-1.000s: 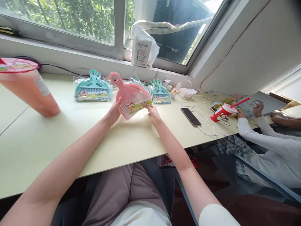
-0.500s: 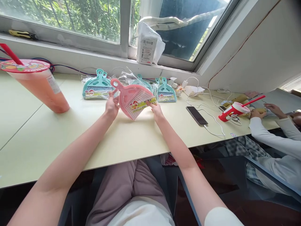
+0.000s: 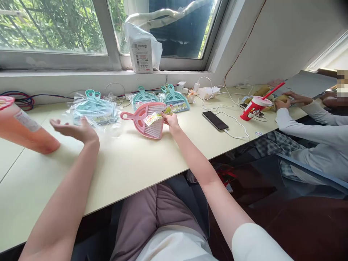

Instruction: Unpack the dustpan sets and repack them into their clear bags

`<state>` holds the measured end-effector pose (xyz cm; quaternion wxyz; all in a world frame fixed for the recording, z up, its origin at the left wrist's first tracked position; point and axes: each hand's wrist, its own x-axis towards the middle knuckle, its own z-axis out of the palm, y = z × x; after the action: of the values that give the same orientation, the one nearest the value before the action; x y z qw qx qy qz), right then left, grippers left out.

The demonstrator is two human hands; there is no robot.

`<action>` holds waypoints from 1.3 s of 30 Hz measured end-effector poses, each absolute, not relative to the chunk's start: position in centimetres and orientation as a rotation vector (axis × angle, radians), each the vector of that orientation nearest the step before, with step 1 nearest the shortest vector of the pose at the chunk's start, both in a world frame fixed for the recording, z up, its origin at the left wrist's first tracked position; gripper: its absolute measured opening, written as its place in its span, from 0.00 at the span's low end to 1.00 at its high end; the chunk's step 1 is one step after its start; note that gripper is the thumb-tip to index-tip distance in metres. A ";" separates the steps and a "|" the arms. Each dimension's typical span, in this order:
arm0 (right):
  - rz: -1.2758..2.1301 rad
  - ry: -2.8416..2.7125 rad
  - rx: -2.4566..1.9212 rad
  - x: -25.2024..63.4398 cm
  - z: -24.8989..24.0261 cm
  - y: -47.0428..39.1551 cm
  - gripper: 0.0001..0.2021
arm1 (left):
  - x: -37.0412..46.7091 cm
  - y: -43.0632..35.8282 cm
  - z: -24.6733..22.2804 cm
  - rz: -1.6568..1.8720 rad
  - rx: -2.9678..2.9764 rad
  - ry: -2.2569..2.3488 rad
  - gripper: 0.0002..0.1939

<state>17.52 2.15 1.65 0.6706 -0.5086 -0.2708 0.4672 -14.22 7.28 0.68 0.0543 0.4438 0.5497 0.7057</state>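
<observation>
A pink dustpan with a brush set in it (image 3: 148, 119) tilts just over the table, its handle toward the left. My right hand (image 3: 171, 120) is closed on its wide edge, where a printed paper label (image 3: 156, 116) crosses the bristles. To the left, my left hand (image 3: 77, 132) is raised palm up with fingers spread, holding nothing. Behind it lies a teal dustpan set (image 3: 94, 108) amid clear crinkled plastic; whose wrapping that is, I cannot tell. Further teal dustpan sets, one (image 3: 145, 97) and another (image 3: 176, 99), lie at the back behind the pink one.
A large cup of orange drink (image 3: 27, 127) stands at the left. On the right are a phone (image 3: 214, 120) on a white cable and a red cup with a straw (image 3: 252, 108). A co-worker's hands (image 3: 285, 100) hold something yellowish. A tissue pack (image 3: 141, 54) stands on the windowsill.
My left hand has let go of the pink dustpan and moved left, opening. The dustpan has turned, its handle now pointing left, still in my right hand. The view has shifted right.
</observation>
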 end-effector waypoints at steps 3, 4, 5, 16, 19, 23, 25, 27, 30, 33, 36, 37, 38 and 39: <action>1.050 -0.534 -1.047 18.0 1.7 2.5 0.10 | -12.6 4.4 2.7 2.340 1.351 1.932 0.55; 1.059 -0.512 -1.008 18.1 1.7 2.6 0.09 | -11.8 3.6 3.3 2.391 1.558 1.884 0.50; 1.069 -0.495 -0.966 18.2 1.7 2.6 0.09 | -10.9 2.9 3.7 2.380 1.798 1.767 0.41; 1.242 -0.763 -0.818 17.6 1.6 2.7 0.12 | -1.5 0.2 -0.6 1.314 1.502 0.840 0.29; 1.211 -0.943 -1.128 18.7 1.0 3.1 0.13 | -2.5 0.1 -0.6 1.519 1.510 0.993 0.25; 0.626 -1.191 -1.798 21.1 0.9 2.6 0.21 | -3.4 0.4 0.0 1.738 1.553 1.173 0.23; 0.210 -1.245 -2.030 22.0 1.3 1.8 0.25 | -3.4 0.3 0.2 1.757 1.575 1.207 0.24; -0.124 -1.220 -2.092 22.4 2.0 0.9 0.27 | -3.4 0.0 0.4 1.762 1.596 1.239 0.25; -0.347 -1.249 -1.993 21.8 3.2 -0.2 0.28 | -3.4 -0.7 0.7 1.723 1.645 1.343 0.24; -0.275 -1.479 -1.714 19.2 3.6 -0.7 0.24 | -3.5 -1.5 1.0 1.551 1.782 1.537 0.22; -0.071 -1.646 -1.369 15.0 2.7 -0.9 0.18 | -3.4 -2.3 1.3 1.339 1.968 1.647 0.20; -0.012 -1.629 -1.314 13.7 2.3 -0.9 0.17 | -3.3 -2.5 1.3 1.281 2.029 1.655 0.20; 0.028 -1.615 -1.277 12.5 1.9 -1.1 0.16 | -3.2 -2.6 1.4 1.231 2.082 1.662 0.20; 0.052 -1.639 -1.231 11.6 1.6 -1.2 0.15 | -3.2 -2.7 1.4 1.192 2.125 1.670 0.20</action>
<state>11.62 -1.23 1.62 0.5191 -0.5132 -0.6832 0.0217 -3.17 -2.71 1.43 0.0940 0.7162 0.5628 0.4018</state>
